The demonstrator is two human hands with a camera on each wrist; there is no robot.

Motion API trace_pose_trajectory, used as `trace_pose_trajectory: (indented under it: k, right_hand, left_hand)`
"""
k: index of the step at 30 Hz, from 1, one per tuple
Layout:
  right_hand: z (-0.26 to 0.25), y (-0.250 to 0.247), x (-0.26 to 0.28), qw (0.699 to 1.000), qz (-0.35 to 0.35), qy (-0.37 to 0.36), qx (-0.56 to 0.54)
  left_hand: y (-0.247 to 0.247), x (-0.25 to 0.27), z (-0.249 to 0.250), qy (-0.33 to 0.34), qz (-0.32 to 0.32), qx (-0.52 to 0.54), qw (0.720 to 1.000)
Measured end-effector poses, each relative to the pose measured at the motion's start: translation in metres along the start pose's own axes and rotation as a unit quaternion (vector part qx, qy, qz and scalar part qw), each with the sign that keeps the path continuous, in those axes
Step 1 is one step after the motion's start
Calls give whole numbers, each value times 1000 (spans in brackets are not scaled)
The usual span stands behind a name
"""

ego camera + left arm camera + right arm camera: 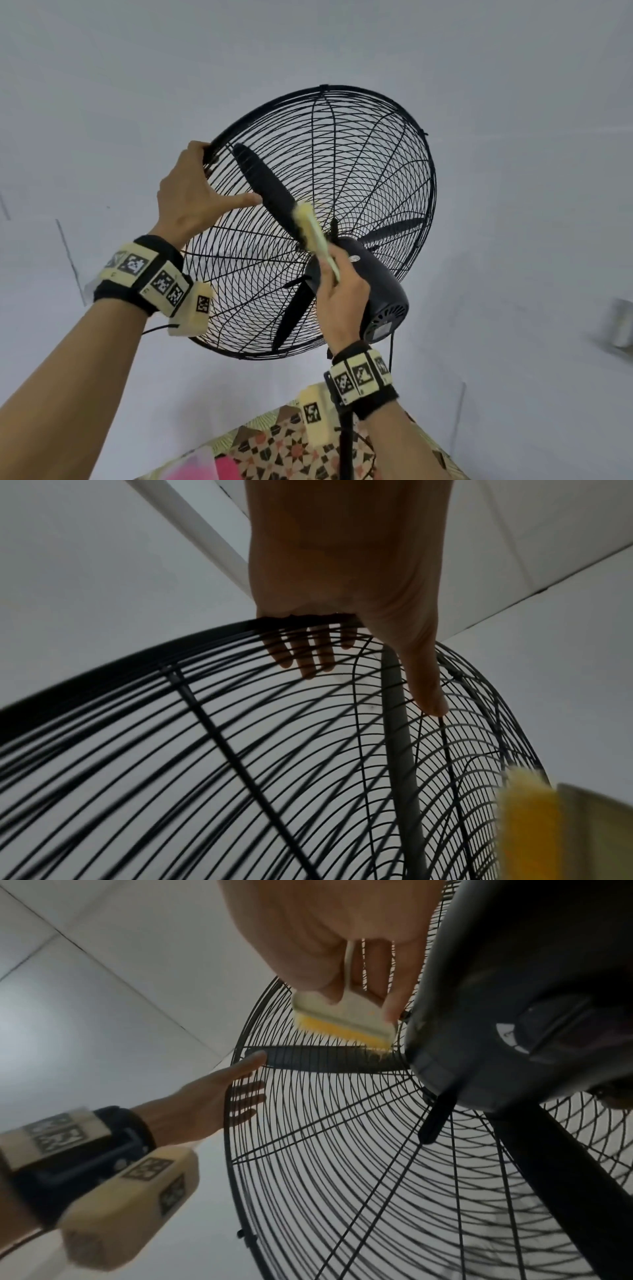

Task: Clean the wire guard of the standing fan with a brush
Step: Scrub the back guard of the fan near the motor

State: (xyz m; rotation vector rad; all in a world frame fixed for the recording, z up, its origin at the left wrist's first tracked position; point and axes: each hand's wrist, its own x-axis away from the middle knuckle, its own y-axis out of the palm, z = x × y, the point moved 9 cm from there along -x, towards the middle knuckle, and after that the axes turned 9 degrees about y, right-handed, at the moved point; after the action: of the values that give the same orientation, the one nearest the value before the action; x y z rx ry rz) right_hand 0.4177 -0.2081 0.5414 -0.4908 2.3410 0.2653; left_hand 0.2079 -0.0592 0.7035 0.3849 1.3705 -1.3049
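We are brushing the back side of the wire guard of the standing fan, which is tilted above us on its pole, over a patterned cloth. Our left hand is gripping the rim of the guard: the fingers are hooked over the edge to the front face, and the thumb is stretching out along the rear wires. Our right hand is pinching the pale handle of the brush, and the yellow bristles are touching the wires just beside the motor housing, over one dark blade.

To do this step well, we are thinking the brush should travel along the round wires, from the housing out toward the rim, with light pressure only. The bristles are soft, so pressing hard would only bend them. The left hand should be holding the guard steady, because the head seems able to tilt or swing under the strokes. We should also be keeping the thumb out of the brush path. Dust will probably be falling toward our face, so short strokes are safer.
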Motion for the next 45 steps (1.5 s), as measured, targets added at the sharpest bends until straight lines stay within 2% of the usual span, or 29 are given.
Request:
trace_pose_trajectory:
  k: [2,4,8,10,14,15,17,19,21,23,25,26,28,30,31,32,36,38,42,43,45]
  right_hand:
    - [0,-15,-9,997,71,12,-1]
    - [-3,-12,-12,995,90,26,18]
    - [-3,10,1,999,-8,11,32]
    - [-1,2,2,1000,-19,19,9]
    - [9,-25,-15,991,100,80,-38]
    - [15,-23,-19,988,106,101,-37]
    - [25,-5,-23,988,61,141,-7]
    - [20,15,-17,989,-37,137,40]
    - [19,16,-17,982,-91,166,23]
    - [25,0,-25,972,-50,223,-49]
    - [29,-17,-33,968,18,232,-92]
    - [28,-18,-33,968,27,231,-98]
    - [24,-4,-25,971,-19,227,-79]
    - [21,11,-12,971,-106,208,-51]
    - [18,10,-10,972,-118,199,-44]
    - [15,3,-10,974,-104,196,-47]
    - [20,-17,-21,972,36,214,-88]
    - [19,-7,-17,974,17,213,-69]
    - [14,15,-1,968,-127,209,-60]
    - [14,9,-2,966,-119,217,-78]
    - [17,-10,-10,962,-43,244,-118]
  left_hand:
    - [0,0,4,7,0,1,1000]
    - [2,-1,8,8,2,0,1000]
    - [1,-2,2,-7,-4,1,1000]
    - [0,-1,-2,-13,-6,1,1000]
    - [1,-1,8,3,-5,5,1000]
    - [1,-1,11,3,-5,5,1000]
    - [1,0,12,-2,-7,5,1000]
    - [-1,0,9,-9,-8,2,1000]
    - [-2,2,7,-13,-10,1,1000]
    - [-2,3,9,-7,-8,1,1000]
    - [-2,3,14,-3,-7,-1,1000]
    - [-1,3,15,-2,-6,-1,1000]
    - [-1,2,15,-6,-6,2,1000]
    - [-2,3,11,-13,-6,3,1000]
    - [-3,3,9,-16,-6,1,1000]
    - [-3,4,8,-17,-6,0,1000]
    - [-3,4,13,-4,-6,-1,1000]
    - [-3,4,14,-3,-3,-1,1000]
    - [-4,6,7,-17,-3,4,1000]
    - [-4,7,7,-16,-4,4,1000]
    - [-3,6,10,-8,-4,7,1000]
